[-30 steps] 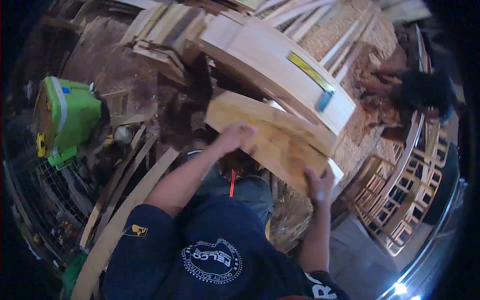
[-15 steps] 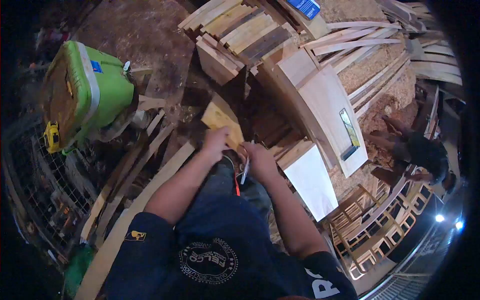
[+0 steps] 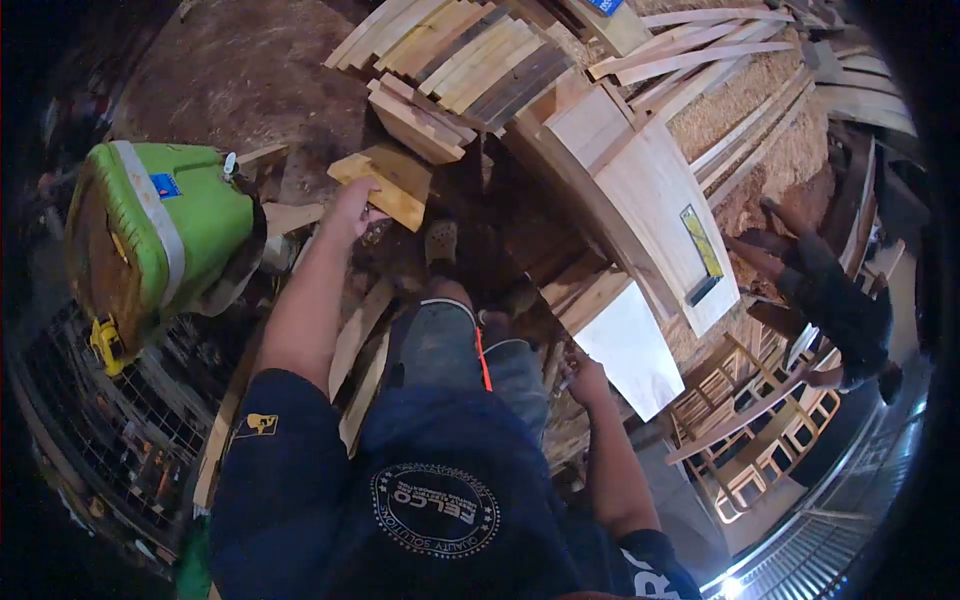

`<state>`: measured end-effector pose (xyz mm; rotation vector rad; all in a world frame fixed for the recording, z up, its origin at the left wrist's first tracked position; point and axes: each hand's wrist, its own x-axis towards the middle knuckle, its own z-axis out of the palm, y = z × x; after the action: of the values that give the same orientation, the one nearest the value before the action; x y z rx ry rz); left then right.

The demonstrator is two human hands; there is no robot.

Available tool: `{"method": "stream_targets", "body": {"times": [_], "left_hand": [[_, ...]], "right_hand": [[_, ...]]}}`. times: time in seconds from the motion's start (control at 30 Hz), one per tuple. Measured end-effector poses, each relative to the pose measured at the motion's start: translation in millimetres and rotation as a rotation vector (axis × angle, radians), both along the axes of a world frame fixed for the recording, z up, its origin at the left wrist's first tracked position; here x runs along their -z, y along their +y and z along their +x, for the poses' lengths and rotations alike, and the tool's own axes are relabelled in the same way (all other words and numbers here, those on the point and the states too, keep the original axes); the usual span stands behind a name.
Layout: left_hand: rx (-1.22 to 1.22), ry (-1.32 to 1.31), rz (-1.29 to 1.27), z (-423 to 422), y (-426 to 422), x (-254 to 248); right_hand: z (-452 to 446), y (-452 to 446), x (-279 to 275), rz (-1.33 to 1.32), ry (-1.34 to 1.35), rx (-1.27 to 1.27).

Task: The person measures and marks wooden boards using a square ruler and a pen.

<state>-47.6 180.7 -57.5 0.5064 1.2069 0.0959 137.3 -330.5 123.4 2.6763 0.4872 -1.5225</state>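
My left hand (image 3: 350, 208) is closed on the near edge of a flat yellowish wooden board (image 3: 388, 185), held out over the floor at the left. My right hand (image 3: 586, 382) is closed and down by my right thigh, just left of a white-topped board (image 3: 630, 350). A small greyish end shows at its fingers, too little to name. Nearest the held board is a short stack of planks (image 3: 415, 120).
A green plastic container (image 3: 205, 215) stands at left, with a yellow tape measure (image 3: 106, 345) on its side. A curved wooden panel (image 3: 660, 200) carries a yellow-and-black tool (image 3: 702, 255). Another person (image 3: 840, 310) bends at right near wooden frames (image 3: 760, 450).
My hands were together on the yellowish board; now they are apart. The left has carried the board forward and left. The right, earlier with a slim pale tool, has moved right and back.
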Motion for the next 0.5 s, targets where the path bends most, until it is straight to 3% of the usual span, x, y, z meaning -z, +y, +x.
{"method": "stream_targets", "body": {"times": [0.1, 0.33, 0.5], "left_hand": [[0.012, 0.074, 0.041, 22, 15, -6], [0.049, 0.059, 0.046, 59, 17, -13], [-0.159, -0.086, 0.101, 97, -8, -36]], "right_hand": [[-7, 12, -10, -0.025, -0.01, 0.037], [-16, 26, 14, 0.263, -0.036, 0.216], [4, 59, -14, 0.263, -0.049, 0.223]]}}
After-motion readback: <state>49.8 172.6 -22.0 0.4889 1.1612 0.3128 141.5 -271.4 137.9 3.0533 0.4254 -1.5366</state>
